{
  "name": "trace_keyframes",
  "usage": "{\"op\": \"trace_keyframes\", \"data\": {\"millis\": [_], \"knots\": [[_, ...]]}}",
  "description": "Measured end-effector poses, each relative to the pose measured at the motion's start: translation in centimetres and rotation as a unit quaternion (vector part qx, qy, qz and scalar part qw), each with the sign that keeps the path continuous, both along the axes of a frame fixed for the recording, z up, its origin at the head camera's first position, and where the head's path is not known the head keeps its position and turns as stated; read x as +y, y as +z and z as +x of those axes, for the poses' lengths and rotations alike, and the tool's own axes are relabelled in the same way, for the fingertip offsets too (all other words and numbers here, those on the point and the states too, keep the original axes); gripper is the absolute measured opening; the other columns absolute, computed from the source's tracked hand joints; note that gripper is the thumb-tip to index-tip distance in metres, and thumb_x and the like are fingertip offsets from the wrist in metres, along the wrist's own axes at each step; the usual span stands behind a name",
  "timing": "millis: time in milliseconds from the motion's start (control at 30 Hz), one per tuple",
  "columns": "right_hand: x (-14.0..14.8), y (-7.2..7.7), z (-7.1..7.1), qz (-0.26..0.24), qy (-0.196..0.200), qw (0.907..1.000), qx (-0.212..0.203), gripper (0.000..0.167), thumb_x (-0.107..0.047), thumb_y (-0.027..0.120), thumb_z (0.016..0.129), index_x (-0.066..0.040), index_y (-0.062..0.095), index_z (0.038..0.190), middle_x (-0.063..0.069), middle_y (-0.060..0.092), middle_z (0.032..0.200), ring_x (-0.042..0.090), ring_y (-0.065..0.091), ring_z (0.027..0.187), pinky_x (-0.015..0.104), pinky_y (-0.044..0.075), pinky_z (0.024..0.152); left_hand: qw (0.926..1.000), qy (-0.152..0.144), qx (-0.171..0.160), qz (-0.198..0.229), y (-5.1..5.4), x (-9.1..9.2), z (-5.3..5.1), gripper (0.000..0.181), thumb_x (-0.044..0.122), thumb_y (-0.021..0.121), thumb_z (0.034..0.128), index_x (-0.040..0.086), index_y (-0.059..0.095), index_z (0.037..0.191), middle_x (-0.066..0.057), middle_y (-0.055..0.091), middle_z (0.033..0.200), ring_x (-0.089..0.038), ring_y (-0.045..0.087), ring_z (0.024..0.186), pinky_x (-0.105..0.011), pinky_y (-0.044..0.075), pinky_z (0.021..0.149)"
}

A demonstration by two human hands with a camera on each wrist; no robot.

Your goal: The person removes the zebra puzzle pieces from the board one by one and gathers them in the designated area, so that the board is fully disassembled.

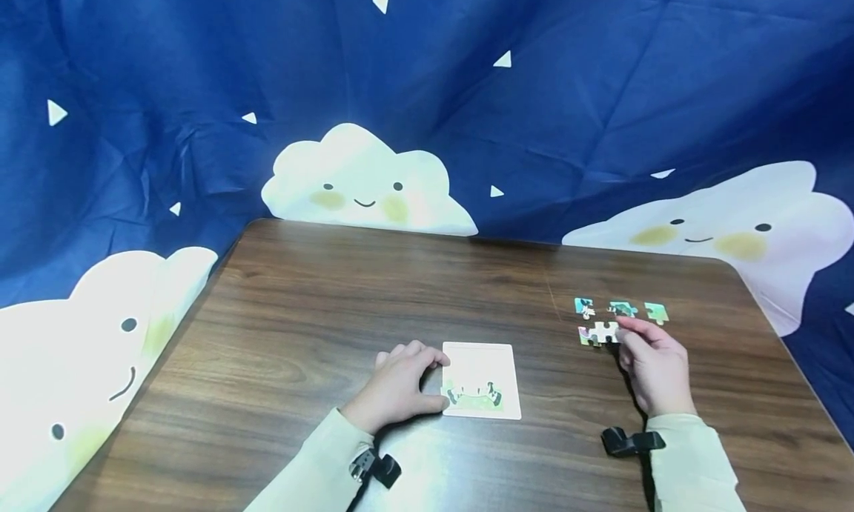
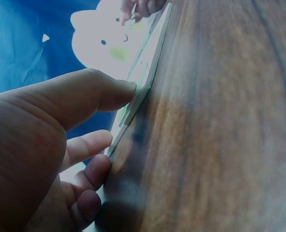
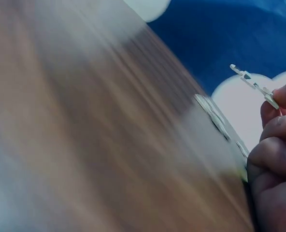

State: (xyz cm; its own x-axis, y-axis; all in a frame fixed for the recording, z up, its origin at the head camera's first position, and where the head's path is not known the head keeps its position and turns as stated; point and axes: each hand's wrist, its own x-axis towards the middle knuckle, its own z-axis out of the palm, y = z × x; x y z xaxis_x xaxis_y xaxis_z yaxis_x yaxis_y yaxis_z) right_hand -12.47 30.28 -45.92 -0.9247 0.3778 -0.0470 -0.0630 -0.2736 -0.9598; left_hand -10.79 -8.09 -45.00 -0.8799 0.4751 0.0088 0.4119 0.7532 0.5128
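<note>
A square white puzzle board [image 1: 479, 360] lies flat on the table, with a strip of fitted puzzle pieces [image 1: 475, 399] in green, black and white along its near side. My left hand [image 1: 400, 390] rests at the board's left edge, thumb and index finger spread apart. In the left wrist view, the thumb [image 2: 111, 95] touches the board's rim. Over to the right, my right hand [image 1: 657, 367] pinches a pale jigsaw piece [image 1: 606, 332] between thumb and finger. The right wrist view shows this piece [image 3: 254, 84] edge-on, raised off the table.
Several loose jigsaw pieces lie near the right hand: a blue one [image 1: 583, 307], a teal one [image 1: 623, 308], a green one [image 1: 657, 312] and a multicoloured one [image 1: 587, 337]. The brown wooden table [image 1: 300, 312] backs onto a blue curtain [image 1: 427, 75] with clouds.
</note>
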Motion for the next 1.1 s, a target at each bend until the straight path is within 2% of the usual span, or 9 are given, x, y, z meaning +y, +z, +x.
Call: {"op": "trace_keyframes", "data": {"millis": [300,367,467,567,733,867,967,1100], "knots": [[4.1,0.4,0.3,-0.03,-0.072,0.9964,-0.033,0.016,0.008,0.067,0.088,-0.002,0.077,0.096,0.0,0.064,0.072,0.008,0.045,0.046,0.021,0.036,0.041,1.0,0.001,0.001,0.002,0.0,0.1,0.1,0.053,0.044,0.079,0.0727,0.026,0.064,0.12,0.009,0.056,0.104,-0.013,0.048,0.095,-0.035,0.028,0.078],[5.0,0.4,0.4,-0.051,-0.069,0.9959,-0.028,0.016,0.009,0.066,0.088,-0.001,0.076,0.094,0.002,0.064,0.072,0.009,0.044,0.046,0.021,0.036,0.04,1.0,0.0,-0.001,0.002,0.0,0.1,0.1,0.053,0.044,0.079,0.0729,0.026,0.064,0.121,0.009,0.056,0.104,-0.013,0.047,0.095,-0.035,0.028,0.078],[6.3,0.2,0.4,-0.075,-0.04,0.9962,-0.015,0.017,0.011,0.062,0.09,0.0,0.075,0.095,0.003,0.063,0.075,0.009,0.046,0.048,0.022,0.036,0.04,1.0,0.0,-0.002,0.003,-0.1,0.1,0.1,0.053,0.044,0.079,0.0731,0.026,0.064,0.121,0.009,0.056,0.104,-0.013,0.047,0.095,-0.035,0.028,0.078],[7.6,0.1,0.4,-0.078,-0.022,0.9966,-0.016,0.02,0.011,0.059,0.092,-0.001,0.074,0.096,0.003,0.064,0.077,0.009,0.048,0.05,0.022,0.038,0.04,1.0,0.001,0.0,0.002,-0.2,0.1,0.0,0.053,0.043,0.079,0.073,0.026,0.064,0.121,0.009,0.056,0.104,-0.013,0.047,0.095,-0.035,0.028,0.078],[9.2,0.0,0.3,-0.016,-0.037,0.9974,-0.059,0.023,0.007,0.06,0.092,-0.008,0.076,0.092,-0.001,0.065,0.074,0.008,0.051,0.051,0.022,0.042,0.042,1.0,0.0,0.001,0.001,-0.3,0.0,0.0,0.053,0.044,0.079,0.0732,0.026,0.064,0.121,0.009,0.056,0.106,-0.013,0.047,0.097,-0.036,0.028,0.08],[9.8,0.1,0.0,0.054,-0.057,0.9916,-0.103,0.023,0.002,0.062,0.09,-0.015,0.078,0.087,-0.006,0.065,0.067,0.005,0.052,0.05,0.019,0.043,0.044,1.0,0.0,-0.002,0.004,-0.3,0.0,-0.1,0.054,0.044,0.079,0.0733,0.026,0.064,0.122,0.009,0.056,0.106,-0.014,0.047,0.096,-0.036,0.029,0.08],[10.2,0.3,-0.3,0.118,-0.068,0.9809,-0.139,0.024,-0.002,0.064,0.089,-0.022,0.077,0.082,-0.01,0.063,0.063,0.003,0.052,0.049,0.018,0.043,0.045,1.0,-0.001,-0.002,0.006,-0.3,0.0,-0.1,0.054,0.044,0.079,0.0734,0.026,0.064,0.122,0.009,0.056,0.106,-0.014,0.047,0.096,-0.037,0.029,0.08],[10.2,0.4,-0.6,0.225,-0.053,0.9562,-0.18,0.026,-0.011,0.064,0.091,-0.032,0.074,0.079,-0.014,0.062,0.062,0.004,0.053,0.051,0.019,0.044,0.047,1.0,-0.001,0.0,0.004,-0.2,0.0,0.0,0.054,0.044,0.079,0.0734,0.026,0.064,0.122,0.008,0.057,0.107,-0.014,0.048,0.096,-0.037,0.03,0.081]]}}
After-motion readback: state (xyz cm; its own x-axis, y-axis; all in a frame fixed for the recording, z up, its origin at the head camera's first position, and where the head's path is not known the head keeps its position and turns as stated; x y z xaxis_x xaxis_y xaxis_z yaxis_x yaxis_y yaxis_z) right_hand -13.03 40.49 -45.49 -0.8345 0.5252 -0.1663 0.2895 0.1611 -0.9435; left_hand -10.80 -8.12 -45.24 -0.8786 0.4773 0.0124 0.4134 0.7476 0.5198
